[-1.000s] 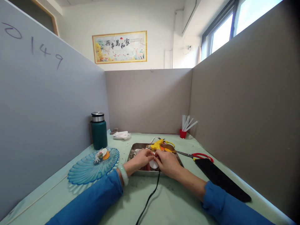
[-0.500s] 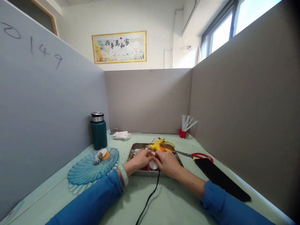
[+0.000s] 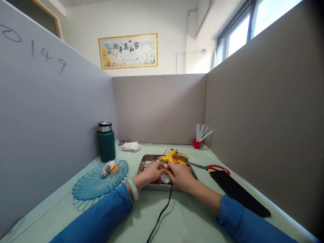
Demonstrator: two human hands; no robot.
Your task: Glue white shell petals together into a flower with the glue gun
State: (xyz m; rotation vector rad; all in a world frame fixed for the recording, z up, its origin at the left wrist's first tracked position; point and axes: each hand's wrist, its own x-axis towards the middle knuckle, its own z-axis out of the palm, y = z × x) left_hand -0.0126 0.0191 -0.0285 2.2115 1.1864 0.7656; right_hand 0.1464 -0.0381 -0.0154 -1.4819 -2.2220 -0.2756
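Observation:
My left hand (image 3: 149, 173) and my right hand (image 3: 180, 175) meet over a metal tray (image 3: 144, 161) of shells. Both pinch a small white shell (image 3: 165, 178) between their fingertips, fingers curled. A yellow glue gun (image 3: 169, 157) lies at the tray's far edge, and its black cord (image 3: 159, 217) runs toward me between my arms. Blue sleeves cover both forearms, with a pale bangle (image 3: 133, 189) on the left wrist.
A blue shell-shaped glass plate (image 3: 96, 184) with a few shells lies left. Behind it stands a green flask (image 3: 106, 141). Red-handled scissors (image 3: 215, 167) and a black flat case (image 3: 238, 194) lie right. A red cup of glue sticks (image 3: 197, 143) sits in the back corner. Partition walls enclose the desk.

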